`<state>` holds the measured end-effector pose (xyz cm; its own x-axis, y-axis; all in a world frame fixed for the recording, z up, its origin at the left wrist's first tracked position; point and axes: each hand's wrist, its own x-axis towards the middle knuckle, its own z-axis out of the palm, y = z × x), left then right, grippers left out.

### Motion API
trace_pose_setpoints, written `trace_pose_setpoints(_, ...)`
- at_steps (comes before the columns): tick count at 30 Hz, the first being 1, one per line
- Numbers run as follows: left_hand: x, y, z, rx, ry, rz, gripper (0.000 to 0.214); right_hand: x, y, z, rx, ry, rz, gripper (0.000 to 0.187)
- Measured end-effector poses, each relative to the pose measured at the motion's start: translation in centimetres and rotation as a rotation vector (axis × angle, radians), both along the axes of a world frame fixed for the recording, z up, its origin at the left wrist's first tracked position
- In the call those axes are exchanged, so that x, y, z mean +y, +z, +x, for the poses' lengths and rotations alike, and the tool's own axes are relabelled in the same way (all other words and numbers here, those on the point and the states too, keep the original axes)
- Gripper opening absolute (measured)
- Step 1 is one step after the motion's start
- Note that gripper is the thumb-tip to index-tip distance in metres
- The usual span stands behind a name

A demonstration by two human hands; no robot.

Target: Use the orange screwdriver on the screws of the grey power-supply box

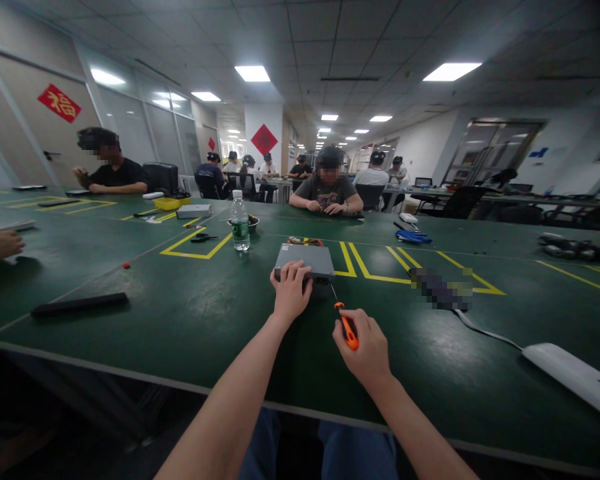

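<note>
A flat grey metal box (307, 259) lies on the green table (190, 320) in front of me. My left hand (291, 291) rests on its near left corner, fingers curled over the edge and gripping it. My right hand (364, 350) is closed round an orange-handled screwdriver (347, 330). The screwdriver's thin shaft points up towards the near right corner of the box, its tip close to the edge.
A water bottle (239, 221) stands behind the box to the left, beside a small bowl. A black bar (79, 304) lies at left, a white device (573, 377) with a cable at right. Blue gloves (413, 236) and scissors (203, 237) lie farther off. Other people sit across the tables.
</note>
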<state>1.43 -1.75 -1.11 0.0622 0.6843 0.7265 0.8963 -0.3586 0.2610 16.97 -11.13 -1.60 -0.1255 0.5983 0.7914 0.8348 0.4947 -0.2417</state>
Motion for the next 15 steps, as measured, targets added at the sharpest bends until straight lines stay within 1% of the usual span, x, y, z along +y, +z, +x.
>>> trace_pose_setpoints(2,-0.06,0.05,0.02,-0.002,0.007,-0.009,0.026,-0.01,-0.02,-0.11,-0.083,0.020,0.029,0.013)
trace_pose_setpoints(4,-0.10,0.09,0.04,-0.005,0.008,-0.010,0.026,-0.06,0.12,-0.16,-0.103,0.030,0.027,0.013)
trace_pose_setpoints(8,-0.13,0.12,-0.01,-0.005,-0.009,-0.004,0.026,-0.18,0.61,-0.07,-0.045,0.038,-0.022,0.016)
trace_pose_setpoints(12,-0.14,0.18,-0.09,-0.006,-0.015,-0.010,0.025,-0.20,0.62,-0.03,0.090,-0.013,-0.080,0.020)
trace_pose_setpoints(15,-0.19,0.24,-0.07,-0.004,-0.007,-0.010,0.026,-0.18,0.38,-0.06,0.028,0.017,-0.056,0.013)
